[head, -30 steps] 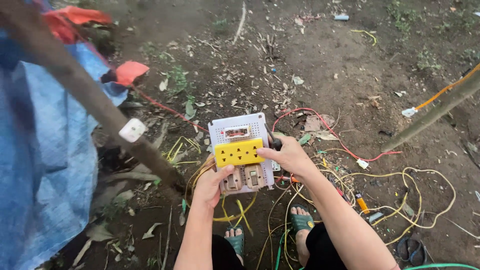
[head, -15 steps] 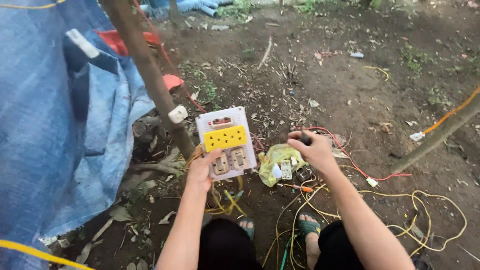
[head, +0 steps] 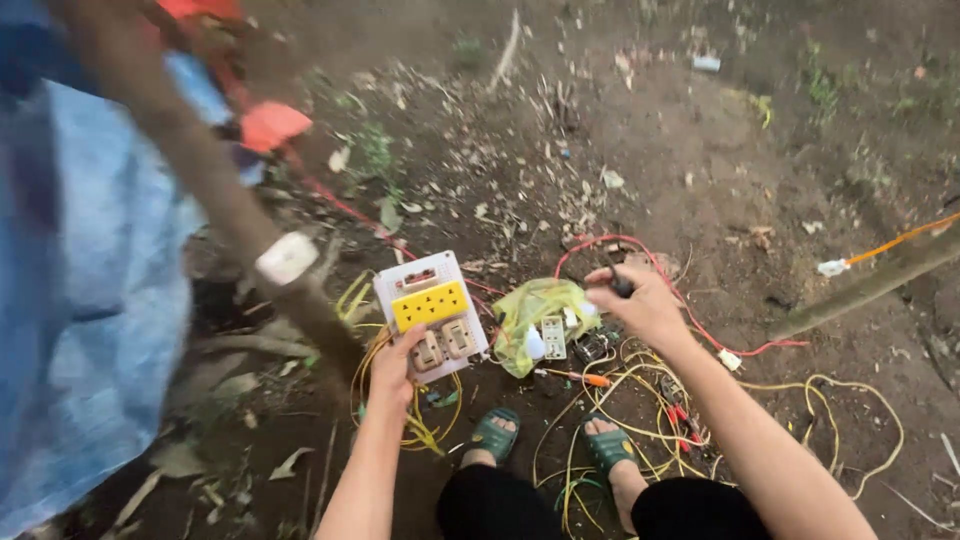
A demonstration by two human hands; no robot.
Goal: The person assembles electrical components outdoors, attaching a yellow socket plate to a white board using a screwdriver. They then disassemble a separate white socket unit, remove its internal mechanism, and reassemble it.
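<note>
My left hand (head: pixel 398 368) grips the lower edge of a white electrical board (head: pixel 432 313) that carries a yellow socket block and small switches, holding it just above the dirt. My right hand (head: pixel 640 300) hovers to the right, its fingers closed round a small dark tool (head: pixel 617 285). Between the hands lies a yellow-green plastic bag (head: pixel 535 308) with a white socket and small parts on it. Red wire (head: pixel 640 250) curls behind my right hand. Yellow wires (head: pixel 600 410) spread over the ground by my feet in green sandals (head: pixel 495 433).
A slanted wooden pole (head: pixel 215 190) with a white fitting (head: pixel 287 258) stands left, beside a blue tarp (head: pixel 80 300). A second pole (head: pixel 880 280) with an orange wire crosses the right. Red pliers (head: pixel 683 420) and an orange-handled screwdriver (head: pixel 580 378) lie among the wires. Leaves litter the soil.
My right hand left the board and moved right over the bag, now holding the dark tool. My left hand keeps the board. The view swung up and back down.
</note>
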